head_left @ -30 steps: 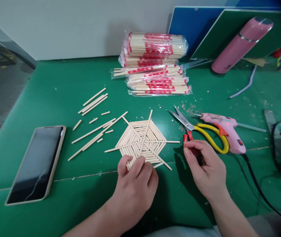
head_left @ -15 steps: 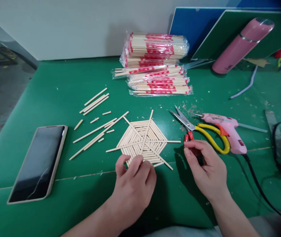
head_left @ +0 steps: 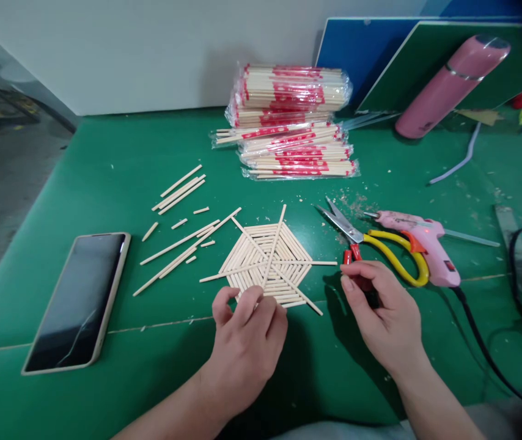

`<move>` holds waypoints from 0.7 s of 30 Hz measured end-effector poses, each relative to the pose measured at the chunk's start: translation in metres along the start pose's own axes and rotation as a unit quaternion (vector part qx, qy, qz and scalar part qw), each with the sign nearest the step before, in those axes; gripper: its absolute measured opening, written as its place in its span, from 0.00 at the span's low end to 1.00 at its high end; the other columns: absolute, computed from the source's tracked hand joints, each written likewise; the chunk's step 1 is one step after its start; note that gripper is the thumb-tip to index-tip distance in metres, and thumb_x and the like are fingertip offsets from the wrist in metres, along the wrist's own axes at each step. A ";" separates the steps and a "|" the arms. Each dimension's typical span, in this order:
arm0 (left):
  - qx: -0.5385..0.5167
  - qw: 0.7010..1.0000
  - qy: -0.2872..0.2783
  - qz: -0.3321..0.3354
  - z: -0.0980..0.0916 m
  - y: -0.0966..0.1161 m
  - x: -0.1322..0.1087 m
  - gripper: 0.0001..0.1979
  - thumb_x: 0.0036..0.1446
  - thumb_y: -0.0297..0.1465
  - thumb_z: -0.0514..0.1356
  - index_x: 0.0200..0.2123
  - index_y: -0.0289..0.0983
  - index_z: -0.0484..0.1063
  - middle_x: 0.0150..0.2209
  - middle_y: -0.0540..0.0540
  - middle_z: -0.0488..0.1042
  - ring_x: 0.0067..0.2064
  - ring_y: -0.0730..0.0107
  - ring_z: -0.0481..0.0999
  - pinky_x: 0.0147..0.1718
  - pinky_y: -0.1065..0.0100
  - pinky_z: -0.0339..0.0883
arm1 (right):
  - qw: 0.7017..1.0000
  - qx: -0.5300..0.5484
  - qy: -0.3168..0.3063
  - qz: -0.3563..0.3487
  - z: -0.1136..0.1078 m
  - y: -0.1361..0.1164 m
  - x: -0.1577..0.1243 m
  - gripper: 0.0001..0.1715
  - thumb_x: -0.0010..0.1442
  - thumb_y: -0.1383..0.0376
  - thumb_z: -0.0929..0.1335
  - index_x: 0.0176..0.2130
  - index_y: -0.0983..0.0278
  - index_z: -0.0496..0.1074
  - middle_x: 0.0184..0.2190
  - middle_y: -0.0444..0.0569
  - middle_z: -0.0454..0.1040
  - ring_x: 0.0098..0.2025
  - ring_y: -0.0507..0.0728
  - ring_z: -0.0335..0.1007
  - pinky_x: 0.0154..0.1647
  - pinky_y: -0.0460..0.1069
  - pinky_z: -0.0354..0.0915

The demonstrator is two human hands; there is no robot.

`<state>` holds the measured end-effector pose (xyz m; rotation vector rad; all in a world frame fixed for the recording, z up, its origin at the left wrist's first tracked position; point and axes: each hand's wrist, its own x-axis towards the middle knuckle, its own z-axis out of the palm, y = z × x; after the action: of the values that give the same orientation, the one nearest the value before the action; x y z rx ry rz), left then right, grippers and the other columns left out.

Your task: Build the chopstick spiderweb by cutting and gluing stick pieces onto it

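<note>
A six-sided web of pale wooden sticks (head_left: 238,256) lies flat on the green table, with crossed spokes sticking out past its rows. My left hand (head_left: 247,342) is at its near edge, fingers curled down over a thin stick (head_left: 296,304) along that edge; the fingertips are partly hidden. To the right, my right hand (head_left: 382,311) hovers with thumb and forefinger pinched almost together. What they hold, if anything, cannot be made out. Just beyond those fingers are a tool's red handles (head_left: 351,253), the rest of it hidden by the hand. Yellow-handled scissors (head_left: 396,256) lie open nearby.
A pink glue gun (head_left: 426,235) with a black cord lies right of the scissors. Loose sticks (head_left: 181,241) and short offcuts are at left, near a phone (head_left: 77,299). Behind are wrapped chopstick bundles (head_left: 295,128) and a pink flask (head_left: 453,85).
The whole view has shifted slightly, moving the table things a little to the right. My left hand has shifted slightly left relative to the web. My right hand keeps its pinch.
</note>
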<state>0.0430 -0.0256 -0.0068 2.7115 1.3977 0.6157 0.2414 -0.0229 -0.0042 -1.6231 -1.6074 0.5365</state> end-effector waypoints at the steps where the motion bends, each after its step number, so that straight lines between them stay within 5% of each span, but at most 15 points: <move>1: -0.001 1.000 -0.002 -0.002 0.000 0.000 0.000 0.11 0.57 0.22 0.47 0.31 0.38 0.68 0.29 0.49 0.70 0.41 0.65 0.63 0.41 0.61 0.54 | 1.000 0.000 -0.002 -0.002 0.000 0.000 0.000 0.08 0.55 0.69 0.64 0.38 0.61 0.67 0.34 0.45 0.67 0.32 0.51 0.64 0.32 0.46 0.61; 9: -0.006 1.000 0.000 -0.018 -0.004 0.002 0.002 0.12 0.59 0.23 0.46 0.33 0.37 0.68 0.29 0.49 0.71 0.39 0.65 0.64 0.36 0.61 0.52 | 0.999 -0.019 -0.021 -0.035 0.002 -0.004 0.000 0.09 0.55 0.69 0.64 0.39 0.61 0.67 0.35 0.46 0.68 0.36 0.53 0.65 0.35 0.48 0.63; 15: 0.002 0.996 0.047 -0.071 -0.016 -0.006 -0.005 0.04 0.56 0.28 0.55 0.30 0.40 0.69 0.30 0.50 0.71 0.38 0.65 0.65 0.37 0.60 0.51 | 0.991 -0.033 -0.082 -0.096 0.014 -0.017 -0.004 0.11 0.53 0.69 0.66 0.39 0.62 0.67 0.36 0.48 0.68 0.37 0.54 0.65 0.37 0.49 0.64; 21: -0.049 0.990 0.008 -0.128 -0.021 -0.018 -0.012 0.04 0.51 0.32 0.58 0.29 0.38 0.69 0.31 0.48 0.71 0.37 0.63 0.65 0.36 0.59 0.53 | 0.980 -0.073 -0.124 -0.137 0.033 -0.029 -0.007 0.13 0.52 0.66 0.67 0.40 0.62 0.67 0.36 0.49 0.68 0.38 0.57 0.63 0.37 0.54 0.62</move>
<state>0.0154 -0.0280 0.0047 2.4031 1.6370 0.6659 0.1969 -0.0253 -0.0035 -1.4472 -2.0611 0.4998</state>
